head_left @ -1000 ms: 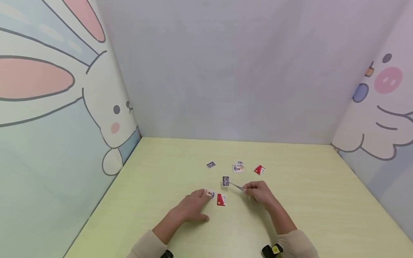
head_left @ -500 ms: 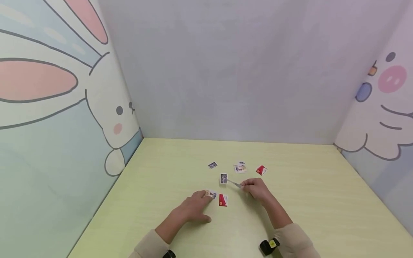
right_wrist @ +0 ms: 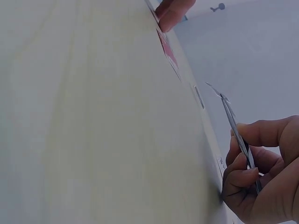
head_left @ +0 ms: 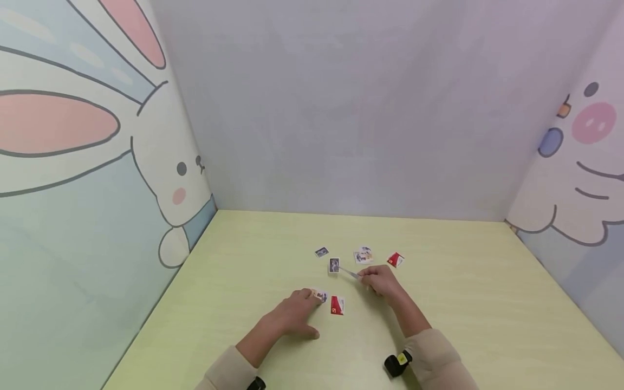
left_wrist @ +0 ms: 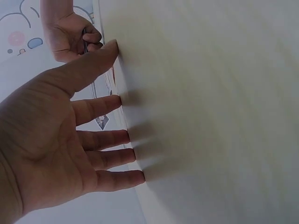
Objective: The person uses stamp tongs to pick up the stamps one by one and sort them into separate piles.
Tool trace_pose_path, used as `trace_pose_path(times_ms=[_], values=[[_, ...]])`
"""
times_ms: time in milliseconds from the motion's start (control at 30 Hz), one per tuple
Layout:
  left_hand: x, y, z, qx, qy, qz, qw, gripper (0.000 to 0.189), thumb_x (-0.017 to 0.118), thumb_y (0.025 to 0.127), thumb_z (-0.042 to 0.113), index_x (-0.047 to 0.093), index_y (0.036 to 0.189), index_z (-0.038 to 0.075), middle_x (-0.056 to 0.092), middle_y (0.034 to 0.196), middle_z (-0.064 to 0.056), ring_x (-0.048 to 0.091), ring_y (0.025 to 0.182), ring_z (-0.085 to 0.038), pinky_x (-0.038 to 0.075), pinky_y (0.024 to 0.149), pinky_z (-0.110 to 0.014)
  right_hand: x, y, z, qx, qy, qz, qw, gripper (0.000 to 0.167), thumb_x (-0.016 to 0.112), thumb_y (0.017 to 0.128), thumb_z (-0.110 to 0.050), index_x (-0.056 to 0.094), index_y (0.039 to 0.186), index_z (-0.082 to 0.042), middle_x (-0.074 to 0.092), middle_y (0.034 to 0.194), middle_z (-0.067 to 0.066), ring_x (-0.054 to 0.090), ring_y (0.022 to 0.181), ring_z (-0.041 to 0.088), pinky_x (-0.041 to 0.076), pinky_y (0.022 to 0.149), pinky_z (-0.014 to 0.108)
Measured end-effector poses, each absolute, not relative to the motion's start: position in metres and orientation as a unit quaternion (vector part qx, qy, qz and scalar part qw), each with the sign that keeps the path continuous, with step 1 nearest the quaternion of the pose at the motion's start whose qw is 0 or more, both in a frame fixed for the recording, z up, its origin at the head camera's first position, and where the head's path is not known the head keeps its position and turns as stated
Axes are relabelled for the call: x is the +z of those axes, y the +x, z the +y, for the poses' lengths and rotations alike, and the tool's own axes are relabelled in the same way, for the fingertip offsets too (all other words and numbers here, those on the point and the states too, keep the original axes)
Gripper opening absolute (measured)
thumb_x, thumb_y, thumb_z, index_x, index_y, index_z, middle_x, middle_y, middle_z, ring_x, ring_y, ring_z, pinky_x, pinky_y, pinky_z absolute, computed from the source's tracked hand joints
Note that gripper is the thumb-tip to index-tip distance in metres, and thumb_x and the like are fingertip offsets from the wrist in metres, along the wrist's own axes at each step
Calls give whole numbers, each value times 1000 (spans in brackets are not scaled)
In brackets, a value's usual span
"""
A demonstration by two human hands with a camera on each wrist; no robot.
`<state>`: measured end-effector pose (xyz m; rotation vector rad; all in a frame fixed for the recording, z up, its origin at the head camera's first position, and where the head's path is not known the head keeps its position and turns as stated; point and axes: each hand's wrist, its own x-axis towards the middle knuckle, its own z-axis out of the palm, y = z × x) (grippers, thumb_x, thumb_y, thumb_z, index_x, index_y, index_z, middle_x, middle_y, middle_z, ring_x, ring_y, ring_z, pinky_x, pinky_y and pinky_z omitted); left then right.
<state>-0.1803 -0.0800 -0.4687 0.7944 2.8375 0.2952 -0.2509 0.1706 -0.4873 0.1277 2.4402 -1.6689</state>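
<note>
My right hand (head_left: 382, 280) grips a pair of metal tweezers (right_wrist: 238, 137) between thumb and fingers. At their tips is a small dark picture card with a white border (head_left: 333, 265), lifted off the table in the right wrist view. My left hand (head_left: 294, 313) lies with its fingers spread, fingertips down on the table. Its fingers touch a small pale printed card (head_left: 319, 295) and partly cover it. Just right of those fingers lies a red and white card (head_left: 337, 305).
Farther back on the pale yellow table (head_left: 253, 260) lie a small dark card (head_left: 322, 252), a pale printed card (head_left: 363, 256) with another piece behind it, and a red and white card (head_left: 396, 259). A grey wall (head_left: 341, 108) and cartoon-printed side panels enclose the table.
My right hand has moved the tweezers and the dark card back and to the left, toward the far row of cards. The left hand stays in place; the head view shifts slightly.
</note>
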Motion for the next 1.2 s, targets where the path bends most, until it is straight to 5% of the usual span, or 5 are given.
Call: trace_pose_path(times_ms=[1200], values=[[-468, -183, -77, 109, 256, 956, 96, 67, 79, 70, 41, 57, 127, 14, 48, 128, -10, 45, 115, -27, 43, 91, -41, -487, -296, 134, -527, 53, 847, 52, 15, 62, 78, 0, 69, 90, 4, 58, 79, 10, 41, 52, 12, 35, 45, 24]])
